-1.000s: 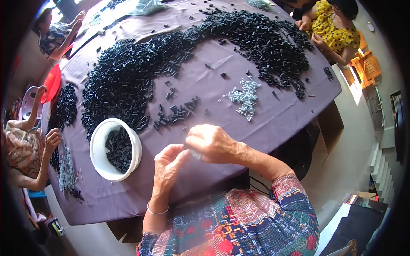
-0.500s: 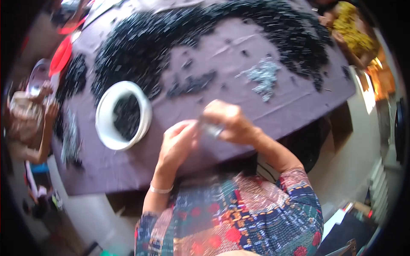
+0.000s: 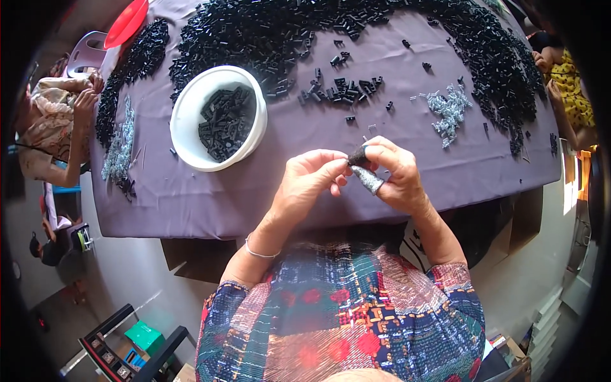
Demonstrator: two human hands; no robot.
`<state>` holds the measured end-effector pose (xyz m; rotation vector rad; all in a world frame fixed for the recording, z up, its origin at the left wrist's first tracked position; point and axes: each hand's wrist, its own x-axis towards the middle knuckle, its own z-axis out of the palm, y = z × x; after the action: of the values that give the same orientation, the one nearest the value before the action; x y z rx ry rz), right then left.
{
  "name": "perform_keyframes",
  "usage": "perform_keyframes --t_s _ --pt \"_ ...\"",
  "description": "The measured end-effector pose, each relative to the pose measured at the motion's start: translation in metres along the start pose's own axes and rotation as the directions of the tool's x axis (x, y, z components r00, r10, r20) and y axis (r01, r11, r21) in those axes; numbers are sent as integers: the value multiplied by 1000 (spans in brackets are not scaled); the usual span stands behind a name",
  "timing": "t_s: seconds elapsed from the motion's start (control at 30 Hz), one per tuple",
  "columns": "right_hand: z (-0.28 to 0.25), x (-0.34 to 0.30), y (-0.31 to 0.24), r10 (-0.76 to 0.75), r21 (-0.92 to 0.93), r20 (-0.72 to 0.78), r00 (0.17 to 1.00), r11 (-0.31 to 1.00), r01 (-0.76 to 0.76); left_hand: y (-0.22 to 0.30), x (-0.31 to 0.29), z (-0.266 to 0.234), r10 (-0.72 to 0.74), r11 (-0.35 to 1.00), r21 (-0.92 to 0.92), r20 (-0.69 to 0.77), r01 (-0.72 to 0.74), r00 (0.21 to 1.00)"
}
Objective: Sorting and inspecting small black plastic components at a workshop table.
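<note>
Above the near edge of the table, my left hand [image 3: 309,178] and my right hand [image 3: 400,175] meet with their fingertips touching. Both hands are closed in a pinch. Whatever sits between the fingertips is dark, small and mostly hidden. A grey-silver wrap [image 3: 368,181] covers my right thumb, and a dark wrap [image 3: 358,155] shows at the right index fingertip. A white tub [image 3: 258,130] with small black plastic pieces [image 3: 224,124] in it stands to the left of my hands. Beyond my hands lies a loose cluster of black pieces [image 3: 347,90]. Small shiny metal pieces [image 3: 448,111] are heaped to the right.
A large heap of black pieces [image 3: 254,38] arcs over the purple tablecloth [image 3: 210,204]. More metal pieces [image 3: 121,149] lie at the left edge. One person [image 3: 60,121] sits at the left, another [image 3: 569,89] at the right. A red basin [image 3: 127,24] is at the far left.
The view has shifted, so the table and tub appear higher and further right. My hands stay together at the fingertips. The picture is sharper now.
</note>
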<state>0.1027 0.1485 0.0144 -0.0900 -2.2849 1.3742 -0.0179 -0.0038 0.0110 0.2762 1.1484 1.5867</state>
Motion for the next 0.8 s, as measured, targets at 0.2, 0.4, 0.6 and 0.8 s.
perform_keyframes --t_s 0.2,0.4,0.6,0.8 --pt "12 -10 0 -90 -90 -39 995 992 86 -2 2 5 45 999 -25 -67 -47 997" --pt "-16 1 11 84 -261 -255 963 953 -152 1 -3 -2 18 999 43 -74 -15 997" --pt "-30 16 32 114 -416 -154 981 894 -169 2 -1 1 -28 999 22 -119 31 992" --pt "-25 22 43 53 -605 -43 998 793 -68 0 1 -1 28 998 60 -170 -18 985"
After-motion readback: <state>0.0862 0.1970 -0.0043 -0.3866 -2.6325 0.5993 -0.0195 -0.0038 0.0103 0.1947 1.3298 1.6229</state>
